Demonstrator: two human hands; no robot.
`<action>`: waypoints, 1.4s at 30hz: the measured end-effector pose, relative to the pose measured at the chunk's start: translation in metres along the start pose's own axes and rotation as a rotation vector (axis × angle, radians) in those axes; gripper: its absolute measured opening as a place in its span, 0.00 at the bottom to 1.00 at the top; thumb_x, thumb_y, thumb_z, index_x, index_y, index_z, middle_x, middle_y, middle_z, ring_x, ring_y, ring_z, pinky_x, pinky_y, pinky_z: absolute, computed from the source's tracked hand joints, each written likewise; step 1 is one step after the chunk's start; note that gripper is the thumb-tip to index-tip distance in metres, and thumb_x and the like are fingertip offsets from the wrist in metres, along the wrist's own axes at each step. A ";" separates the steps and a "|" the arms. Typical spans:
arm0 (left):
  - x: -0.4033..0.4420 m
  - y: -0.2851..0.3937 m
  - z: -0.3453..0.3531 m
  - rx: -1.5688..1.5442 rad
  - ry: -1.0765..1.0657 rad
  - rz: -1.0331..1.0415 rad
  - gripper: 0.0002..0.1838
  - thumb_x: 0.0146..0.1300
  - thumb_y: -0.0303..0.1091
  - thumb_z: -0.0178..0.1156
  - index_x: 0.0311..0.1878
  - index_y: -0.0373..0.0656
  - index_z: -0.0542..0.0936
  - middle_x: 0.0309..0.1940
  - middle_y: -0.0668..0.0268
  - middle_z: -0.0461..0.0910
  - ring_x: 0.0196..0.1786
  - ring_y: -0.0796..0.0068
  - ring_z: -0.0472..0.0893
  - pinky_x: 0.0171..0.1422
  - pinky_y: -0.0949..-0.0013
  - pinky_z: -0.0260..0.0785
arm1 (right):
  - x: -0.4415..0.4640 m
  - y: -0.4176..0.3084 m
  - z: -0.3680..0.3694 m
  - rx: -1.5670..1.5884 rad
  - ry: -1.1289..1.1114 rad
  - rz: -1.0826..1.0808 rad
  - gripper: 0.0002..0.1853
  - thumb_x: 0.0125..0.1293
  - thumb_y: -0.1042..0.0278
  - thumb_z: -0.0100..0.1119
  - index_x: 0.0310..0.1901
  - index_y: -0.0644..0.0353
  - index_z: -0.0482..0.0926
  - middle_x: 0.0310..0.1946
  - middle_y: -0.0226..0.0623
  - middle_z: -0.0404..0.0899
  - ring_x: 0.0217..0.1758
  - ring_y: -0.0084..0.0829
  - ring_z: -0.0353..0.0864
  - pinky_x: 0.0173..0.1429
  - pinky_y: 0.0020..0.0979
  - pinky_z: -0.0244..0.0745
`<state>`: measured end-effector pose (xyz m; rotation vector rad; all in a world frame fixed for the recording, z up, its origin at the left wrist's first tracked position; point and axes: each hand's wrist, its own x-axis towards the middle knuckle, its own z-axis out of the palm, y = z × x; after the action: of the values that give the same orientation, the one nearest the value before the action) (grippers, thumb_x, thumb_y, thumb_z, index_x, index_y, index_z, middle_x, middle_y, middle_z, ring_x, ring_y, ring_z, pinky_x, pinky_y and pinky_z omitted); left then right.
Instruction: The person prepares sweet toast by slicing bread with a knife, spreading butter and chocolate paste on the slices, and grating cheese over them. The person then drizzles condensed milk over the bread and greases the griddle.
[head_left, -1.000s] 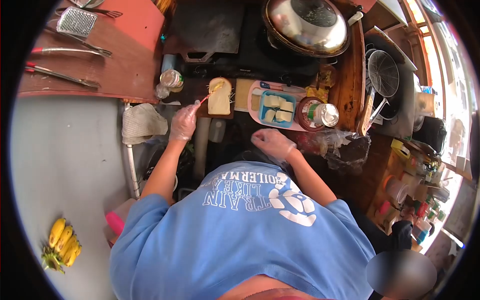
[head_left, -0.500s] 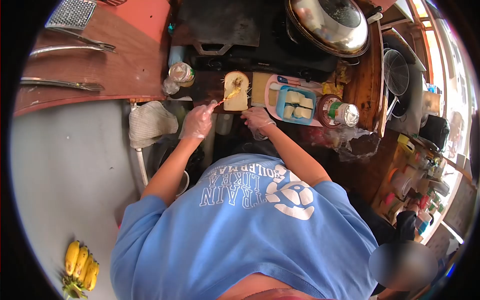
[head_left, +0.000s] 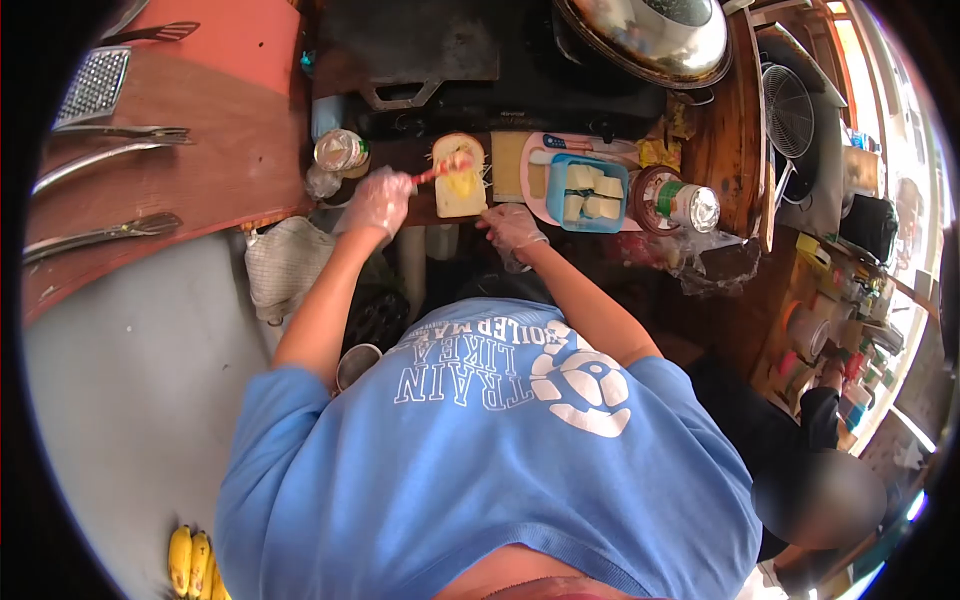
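Note:
Through a clear plastic glove, my left hand [head_left: 378, 204] is closed around a red-handled spreader [head_left: 430, 174], its far end blurred over the bread. The slice of bread [head_left: 461, 204] lies flat on the dark wooden edge, with yellow spread and darker bits on top. My right hand [head_left: 515, 234], gloved too, has its fingers curled at the bread's lower right corner. Right of the bread sits a blue container [head_left: 590, 222] with several pale blocks [head_left: 603, 207]. It rests on a pink board [head_left: 537, 180] with a blue-handled utensil [head_left: 570, 145].
A dark griddle [head_left: 410, 50] and a large domed lid [head_left: 650, 45] cover the stove. Jars [head_left: 341, 150] stand left of the bread, and a foil-topped jar [head_left: 697, 205] lies at the right. Tongs [head_left: 110, 160] and a grater [head_left: 95, 88] lie left. Another person [head_left: 815, 480] is at lower right.
My left hand has moved left and slightly up, and the spreader's end has moved up along the bread. My right hand has stayed by the lower corner. The whole view has shifted a little.

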<state>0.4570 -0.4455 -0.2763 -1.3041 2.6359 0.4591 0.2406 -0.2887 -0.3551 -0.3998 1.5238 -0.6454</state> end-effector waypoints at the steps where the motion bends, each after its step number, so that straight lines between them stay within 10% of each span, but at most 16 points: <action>1: -0.012 -0.006 0.017 0.030 -0.077 0.121 0.08 0.67 0.30 0.54 0.38 0.43 0.83 0.40 0.56 0.84 0.47 0.54 0.84 0.54 0.55 0.78 | 0.000 -0.002 -0.001 0.004 0.004 -0.001 0.15 0.73 0.58 0.61 0.39 0.64 0.85 0.32 0.33 0.87 0.26 0.22 0.79 0.30 0.28 0.74; 23: 0.006 -0.003 0.025 0.007 0.424 0.080 0.07 0.71 0.34 0.56 0.40 0.47 0.83 0.29 0.60 0.79 0.38 0.56 0.83 0.38 0.53 0.78 | 0.008 0.014 0.003 0.164 0.040 0.027 0.15 0.70 0.58 0.62 0.39 0.64 0.85 0.30 0.31 0.86 0.26 0.21 0.80 0.30 0.27 0.75; 27: -0.037 0.002 0.021 -0.086 0.119 0.159 0.07 0.72 0.37 0.56 0.42 0.48 0.82 0.31 0.60 0.80 0.39 0.55 0.83 0.40 0.52 0.78 | 0.010 0.013 -0.001 0.097 0.023 0.008 0.14 0.70 0.58 0.63 0.41 0.64 0.85 0.31 0.31 0.86 0.26 0.21 0.80 0.31 0.26 0.75; 38: -0.002 0.005 0.017 -0.006 0.438 0.047 0.07 0.70 0.33 0.56 0.42 0.47 0.83 0.29 0.60 0.79 0.35 0.55 0.83 0.38 0.53 0.79 | 0.007 0.012 0.002 0.196 0.042 0.025 0.13 0.70 0.58 0.64 0.40 0.62 0.84 0.30 0.30 0.86 0.25 0.20 0.79 0.30 0.26 0.73; 42: -0.062 -0.010 0.039 -0.293 0.113 0.119 0.08 0.73 0.37 0.54 0.42 0.49 0.82 0.28 0.55 0.78 0.38 0.49 0.82 0.40 0.48 0.76 | 0.011 0.015 0.002 0.187 0.039 0.030 0.13 0.70 0.59 0.63 0.40 0.62 0.85 0.30 0.30 0.86 0.25 0.20 0.79 0.30 0.26 0.73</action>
<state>0.5028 -0.3917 -0.2976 -1.2866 2.8339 0.8413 0.2440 -0.2841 -0.3729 -0.2225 1.4891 -0.7692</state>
